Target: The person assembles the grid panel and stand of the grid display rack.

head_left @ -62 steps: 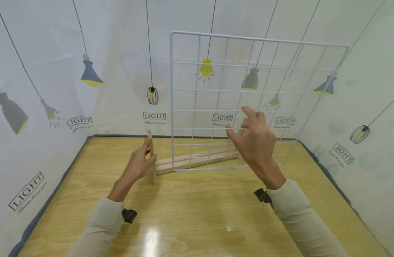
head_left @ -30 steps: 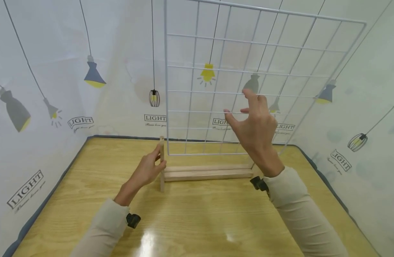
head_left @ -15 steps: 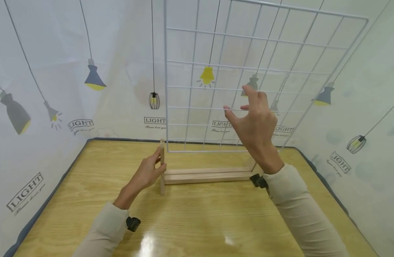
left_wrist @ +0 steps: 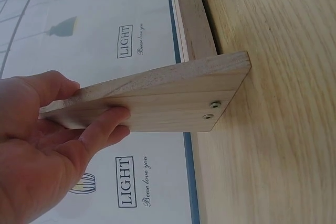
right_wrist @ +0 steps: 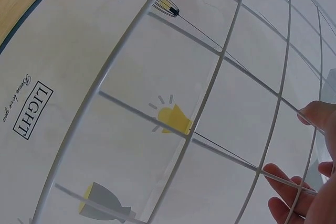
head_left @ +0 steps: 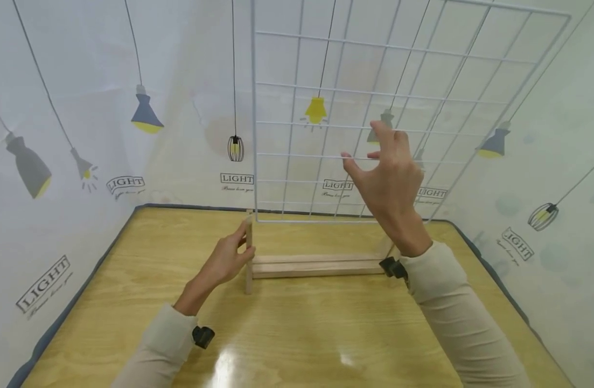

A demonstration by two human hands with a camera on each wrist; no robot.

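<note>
Raised: white wire grid [head_left: 345,127] | left hand [head_left: 225,260] grips grained wooden board [left_wrist: 168,103]

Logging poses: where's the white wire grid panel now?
Head view, upper right: the white wire grid panel is in the right hand, appearing above the pale wooden frame.

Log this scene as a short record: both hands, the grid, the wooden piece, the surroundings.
Left hand: grips the upright wooden end board
Right hand: holds the white wire grid
Grid position: raised above the table
Wooden crosspiece: runs from the end board; right end partly hidden
Fasteners: two, metal, in the end board
Backdrop: white, with printed hanging lamps
</note>
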